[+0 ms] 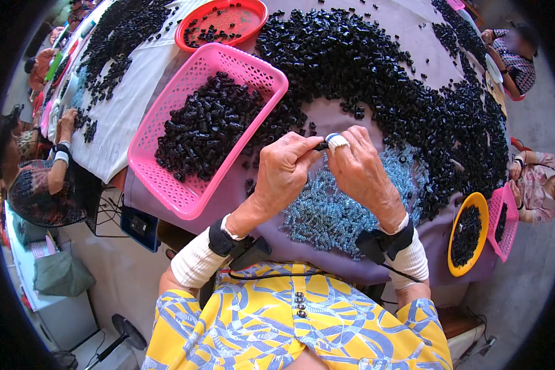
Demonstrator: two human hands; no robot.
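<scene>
Both my hands meet over the near part of the table. My left hand pinches a small black plastic piece between thumb and forefinger. Against the other end of that piece, my right hand is closed, its fingertips pressed together; what they grip is hidden. White tape with a blue stripe wraps one right finger. Beneath the hands lies a spread of small pale-blue metallic coils that look like springs. A wide heap of similar black plastic pieces curves around it on the far and right sides.
Left of my hands, a pink perforated basket holds many black pieces. Beyond it sits a red tray with a few more. A yellow dish and another pink basket stand at the right edge. Other people sit around the table.
</scene>
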